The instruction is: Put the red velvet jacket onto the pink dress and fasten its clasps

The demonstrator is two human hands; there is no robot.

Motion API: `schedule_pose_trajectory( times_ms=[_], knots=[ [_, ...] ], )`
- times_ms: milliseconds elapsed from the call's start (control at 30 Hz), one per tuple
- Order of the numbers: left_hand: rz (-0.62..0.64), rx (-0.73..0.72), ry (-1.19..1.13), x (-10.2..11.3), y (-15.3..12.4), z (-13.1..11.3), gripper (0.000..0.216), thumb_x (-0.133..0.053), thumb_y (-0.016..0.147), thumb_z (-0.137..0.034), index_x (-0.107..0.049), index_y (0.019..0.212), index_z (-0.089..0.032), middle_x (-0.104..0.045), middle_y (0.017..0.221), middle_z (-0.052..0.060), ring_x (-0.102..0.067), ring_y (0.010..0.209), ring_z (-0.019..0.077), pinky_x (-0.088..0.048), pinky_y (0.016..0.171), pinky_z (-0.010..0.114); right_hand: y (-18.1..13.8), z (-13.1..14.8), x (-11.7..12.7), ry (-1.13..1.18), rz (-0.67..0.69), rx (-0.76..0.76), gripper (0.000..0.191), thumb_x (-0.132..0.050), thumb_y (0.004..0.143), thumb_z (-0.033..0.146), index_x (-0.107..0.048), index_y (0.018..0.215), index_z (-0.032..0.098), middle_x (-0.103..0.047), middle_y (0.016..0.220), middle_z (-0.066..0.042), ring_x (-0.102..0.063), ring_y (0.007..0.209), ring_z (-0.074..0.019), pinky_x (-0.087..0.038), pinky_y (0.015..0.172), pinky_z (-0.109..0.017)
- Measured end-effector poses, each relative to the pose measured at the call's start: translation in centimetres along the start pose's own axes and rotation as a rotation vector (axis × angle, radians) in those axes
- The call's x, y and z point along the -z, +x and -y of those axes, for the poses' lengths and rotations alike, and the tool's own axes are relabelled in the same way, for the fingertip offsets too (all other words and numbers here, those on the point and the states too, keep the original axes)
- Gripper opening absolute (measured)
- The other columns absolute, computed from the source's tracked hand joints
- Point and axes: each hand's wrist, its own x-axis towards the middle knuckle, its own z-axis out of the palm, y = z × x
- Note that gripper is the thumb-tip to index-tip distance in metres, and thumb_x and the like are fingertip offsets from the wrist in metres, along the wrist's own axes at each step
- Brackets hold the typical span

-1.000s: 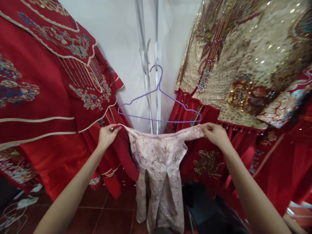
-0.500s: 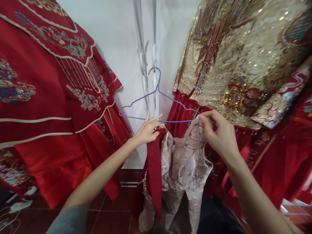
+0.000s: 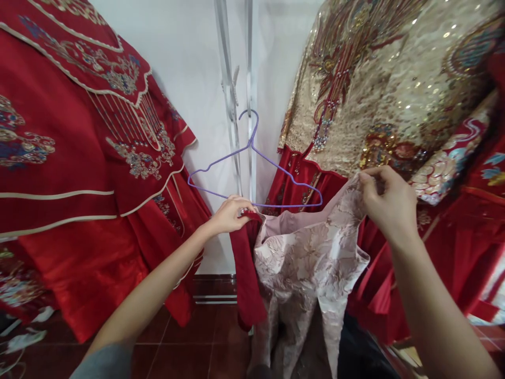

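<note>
Spreading seemed the step: left hand [image 3: 232,215] pinched red fabric band [image 3: 248,281], right hand [image 3: 389,202] brocade dress [image 3: 310,258]; next move likely required even tension.

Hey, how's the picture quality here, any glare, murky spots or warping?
Head view: pinpoint glints on the gold sequined top; head view: dim floor tiles around the pale pink brocade dress; head view: red embroidered top looks slanted, likely wide-angle distortion.

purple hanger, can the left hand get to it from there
Probably yes: the left hand appears right at the lower bar of the purple hanger, with nothing visibly blocking the way, though it grips the red cloth and may need to let go.
</note>
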Motion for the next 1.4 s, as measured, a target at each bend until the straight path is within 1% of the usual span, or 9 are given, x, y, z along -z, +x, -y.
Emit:
schedule_pose_trajectory(
  times_ms=[100, 233, 433, 667, 800, 967, 1100, 1233, 1400],
  knots=[
    [-0.008, -0.007, -0.023, 0.3, -0.3, 0.0, 0.013, -0.059, 0.076, -0.013, -0.068, 0.083, -0.020, -0.073, 0.090, 0.001, -0.066, 0.090, 0.0185, -0.041, 0.094, 0.037, 0.3, 0.0, -0.6, 0.001, 0.004, 0.007, 0.014, -0.051, 0.084, 0.035, -0.062, 0.083, 0.028, -0.068, 0.084, -0.005, -0.062, 0.076, -0.0270, -0.046, 0.071, -0.041],
    [0.004, -0.030, -0.056, 0.0, 0.1, -0.5, 0.015, -0.058, 0.075, -0.011, -0.068, 0.083, -0.020, -0.074, 0.091, 0.001, -0.066, 0.091, 0.0184, -0.042, 0.093, 0.036, 0.8, 1.6, -1.5, 0.011, 0.064, 0.038, 0.013, -0.052, 0.084, 0.031, -0.063, 0.084, 0.023, -0.069, 0.085, -0.007, -0.062, 0.076, -0.0250, -0.045, 0.072, -0.038],
    [-0.017, -0.049, -0.173, -1.6, 1.3, -2.1, 0.020, -0.058, 0.073, -0.006, -0.068, 0.083, -0.019, -0.074, 0.093, 0.002, -0.067, 0.091, 0.0172, -0.044, 0.090, 0.033, 2.2, 5.1, -4.7, 0.022, 0.135, 0.264, 0.018, -0.050, 0.088, 0.032, -0.065, 0.089, 0.023, -0.066, 0.098, -0.009, -0.061, 0.089, -0.0253, -0.044, 0.075, -0.036],
    [-0.090, 0.018, -0.193, -2.4, 1.4, -2.2, 0.010, -0.060, 0.080, -0.014, -0.068, 0.083, -0.019, -0.074, 0.091, 0.003, -0.067, 0.089, 0.0173, -0.044, 0.095, 0.036, 1.1, 5.4, -7.7, -0.038, 0.223, 0.190, 0.028, -0.040, 0.096, 0.042, -0.062, 0.104, 0.027, -0.070, 0.091, -0.005, -0.062, 0.078, -0.0246, -0.034, 0.061, -0.030],
    [-0.123, 0.017, -0.108, 0.1, 0.1, -1.3, 0.016, -0.057, 0.077, -0.009, -0.068, 0.083, -0.019, -0.071, 0.098, 0.005, -0.062, 0.106, 0.0197, -0.043, 0.100, 0.037, 1.1, 4.4, -8.4, -0.015, 0.268, 0.250, 0.031, -0.038, 0.096, 0.046, -0.061, 0.101, 0.025, -0.071, 0.090, -0.007, -0.062, 0.077, -0.0246, -0.033, 0.061, -0.030],
    [-0.302, 0.180, 0.109, 6.9, -4.2, 1.8, 0.014, -0.061, 0.077, -0.024, -0.070, 0.087, -0.019, -0.064, 0.100, 0.008, -0.059, 0.103, 0.0211, -0.044, 0.100, 0.037, 3.1, 2.7, -8.3, 0.036, 0.245, 0.334, 0.033, -0.038, 0.095, 0.045, -0.059, 0.084, 0.022, -0.067, 0.077, -0.006, -0.059, 0.076, -0.0234, -0.037, 0.076, -0.035],
    [-0.349, 0.346, 0.131, 11.4, -7.9, 3.7, 0.020, -0.062, 0.077, -0.036, -0.069, 0.087, -0.019, -0.067, 0.099, 0.007, -0.061, 0.101, 0.0227, -0.046, 0.098, 0.035, 3.7, 2.5, -8.0, 0.023, 0.209, 0.310, 0.034, -0.039, 0.094, 0.047, -0.057, 0.079, 0.022, -0.064, 0.071, -0.005, -0.057, 0.073, -0.0229, -0.036, 0.080, -0.037],
    [-0.348, 0.549, 0.082, 12.8, -9.7, 4.2, 0.028, -0.064, 0.075, -0.044, -0.069, 0.087, -0.019, -0.073, 0.094, 0.005, -0.065, 0.091, 0.0233, -0.050, 0.090, 0.032, 3.0, 3.1, -8.3, 0.098, 0.248, 0.295, 0.035, -0.038, 0.094, 0.049, -0.055, 0.078, 0.022, -0.065, 0.072, -0.004, -0.056, 0.067, -0.0209, -0.037, 0.074, -0.035],
    [-0.331, 0.598, 0.015, 12.5, -9.8, 4.8, 0.035, -0.067, 0.071, -0.048, -0.070, 0.088, -0.018, -0.074, 0.095, 0.007, -0.067, 0.091, 0.0244, -0.052, 0.086, 0.031, 2.5, 3.3, -8.7, 0.118, 0.260, 0.285, 0.041, -0.037, 0.094, 0.055, -0.056, 0.078, 0.022, -0.064, 0.069, -0.004, -0.056, 0.064, -0.0202, -0.036, 0.069, -0.033]
  ],
)
